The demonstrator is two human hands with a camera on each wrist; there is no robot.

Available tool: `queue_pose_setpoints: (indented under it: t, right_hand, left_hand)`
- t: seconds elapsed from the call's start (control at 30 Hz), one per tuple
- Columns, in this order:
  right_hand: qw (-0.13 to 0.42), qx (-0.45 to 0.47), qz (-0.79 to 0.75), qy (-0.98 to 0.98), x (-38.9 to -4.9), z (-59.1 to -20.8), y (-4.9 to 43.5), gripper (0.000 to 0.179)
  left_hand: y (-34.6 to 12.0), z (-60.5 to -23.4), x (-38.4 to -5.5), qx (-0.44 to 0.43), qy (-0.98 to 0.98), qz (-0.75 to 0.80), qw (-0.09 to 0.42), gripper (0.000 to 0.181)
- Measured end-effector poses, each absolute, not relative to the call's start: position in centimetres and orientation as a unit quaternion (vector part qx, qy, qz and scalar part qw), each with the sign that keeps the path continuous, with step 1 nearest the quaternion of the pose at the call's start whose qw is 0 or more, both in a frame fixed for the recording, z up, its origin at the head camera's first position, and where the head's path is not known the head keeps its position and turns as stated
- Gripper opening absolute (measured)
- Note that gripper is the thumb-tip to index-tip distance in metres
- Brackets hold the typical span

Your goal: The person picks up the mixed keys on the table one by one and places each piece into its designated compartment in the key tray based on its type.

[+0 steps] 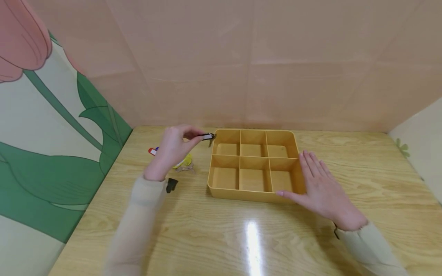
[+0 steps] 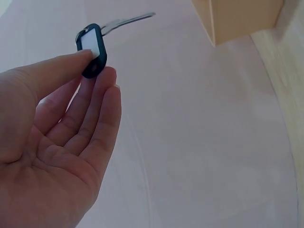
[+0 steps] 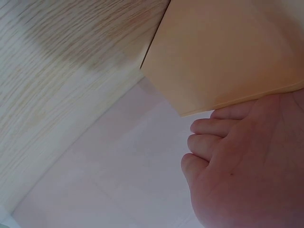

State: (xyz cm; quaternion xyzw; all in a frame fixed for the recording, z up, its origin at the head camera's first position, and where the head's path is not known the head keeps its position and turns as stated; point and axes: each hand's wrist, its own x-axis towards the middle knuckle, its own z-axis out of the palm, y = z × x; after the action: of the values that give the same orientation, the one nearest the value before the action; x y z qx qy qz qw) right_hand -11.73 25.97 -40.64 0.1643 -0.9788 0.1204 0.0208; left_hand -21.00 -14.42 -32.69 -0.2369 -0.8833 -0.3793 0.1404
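Left hand and right hand flank a yellow compartment box, seen from my remote post. The left pinches a black key tag between thumb and fingertips; the right, fingers outstretched, rests against the box's side and near rim. I see the tag's long axis run from the left fingertips toward the box, its key just beside the rear compartment farthest from the right hand, apparently short of the wall, though the angle is poor. White label shows; I can read no writing or brand
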Motion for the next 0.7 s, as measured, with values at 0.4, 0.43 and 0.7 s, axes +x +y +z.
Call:
queue_pose_setpoints:
  t: [0.4,0.43,0.7]
  right_hand:
    - [0.021,0.161,0.122,-0.979,-11.7,-40.6,25.9,0.122]
    - [0.022,0.161,0.122,-0.979,-11.7,-40.6,25.9,0.122]
    - [0.023,0.166,0.124,-0.978,-11.7,-40.5,25.9,0.121]
  left_hand:
    - [-12.3,-32.4,-21.6,-0.255,-0.874,-0.397,0.115,0.011]
    - [-12.1,-32.3,-21.6,-0.256,-0.874,-0.398,0.114,0.011]
    - [-10.5,-32.6,-22.2,-0.270,-0.870,-0.401,0.093,0.012]
